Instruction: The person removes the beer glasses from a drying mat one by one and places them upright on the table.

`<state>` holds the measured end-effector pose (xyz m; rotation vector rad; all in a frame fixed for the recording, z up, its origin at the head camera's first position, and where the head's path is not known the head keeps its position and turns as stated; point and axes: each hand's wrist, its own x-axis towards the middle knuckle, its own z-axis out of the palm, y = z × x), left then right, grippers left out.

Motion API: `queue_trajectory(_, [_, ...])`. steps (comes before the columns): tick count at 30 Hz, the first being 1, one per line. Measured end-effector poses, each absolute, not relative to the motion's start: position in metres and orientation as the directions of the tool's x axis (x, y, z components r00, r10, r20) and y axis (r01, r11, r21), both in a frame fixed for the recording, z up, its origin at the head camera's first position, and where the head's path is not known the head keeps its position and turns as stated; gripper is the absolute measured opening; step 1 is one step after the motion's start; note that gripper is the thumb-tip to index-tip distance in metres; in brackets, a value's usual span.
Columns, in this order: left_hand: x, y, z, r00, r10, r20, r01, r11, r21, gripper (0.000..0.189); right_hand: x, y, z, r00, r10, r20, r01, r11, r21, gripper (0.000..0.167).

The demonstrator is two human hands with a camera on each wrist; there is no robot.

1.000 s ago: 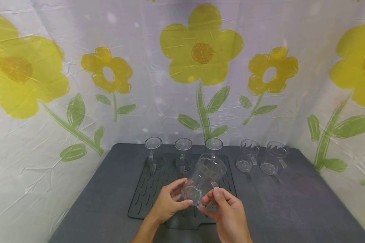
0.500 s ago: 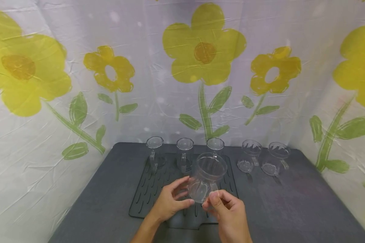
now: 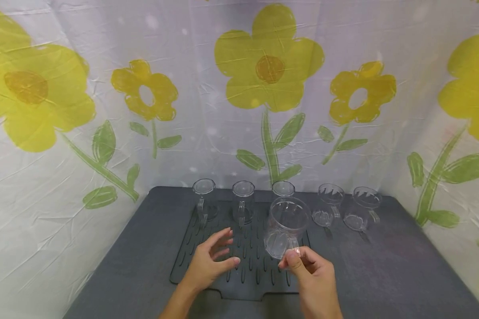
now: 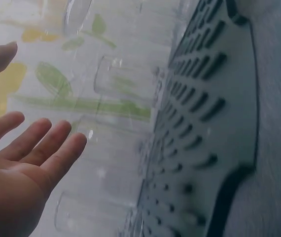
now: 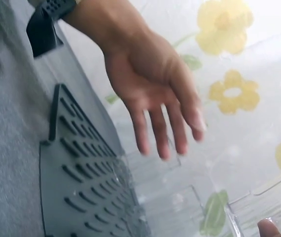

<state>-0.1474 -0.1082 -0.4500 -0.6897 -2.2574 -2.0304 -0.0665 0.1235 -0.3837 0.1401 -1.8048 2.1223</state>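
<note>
While pinching clear mug [image 3: 286, 223] by handle [image 3: 293, 243] with right hand [image 3: 314, 274], above ridged mat [image 3: 245, 287], short of other mugs [image 3: 243, 206] near far edge of counter [image 3: 395, 266]: probably best to firm up grip, support from below with spread, empty left hand [image 3: 206, 263].

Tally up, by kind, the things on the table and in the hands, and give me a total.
Clear mugs: 6 (1 in the right hand, 3 on the drying mat, 2 on the table to the right of it)
Drying mat: 1
Total: 7
</note>
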Motion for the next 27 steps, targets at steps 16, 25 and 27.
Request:
queue_trajectory(16, [-0.14,-0.147,-0.466,-0.924,0.06,0.377,0.381,0.197,0.903,0.069,-0.069,0.153,-0.388,-0.908,0.285,0.306,-0.341,-0.08,-0.937,0.019])
queue_trajectory(25, [-0.142,-0.169,-0.481,-0.897,-0.052,0.439,0.408,0.282,0.868,0.068,-0.069,0.172,-0.396,-0.88,0.325,0.347,-0.399,-0.11,-0.91,0.018])
queue_trajectory(27, [-0.142,-0.173,-0.482,-0.899,-0.067,0.433,0.399,0.279,0.873,0.068,-0.068,0.175,-0.397,-0.876,0.34,0.342,-0.399,-0.112,-0.91,0.018])
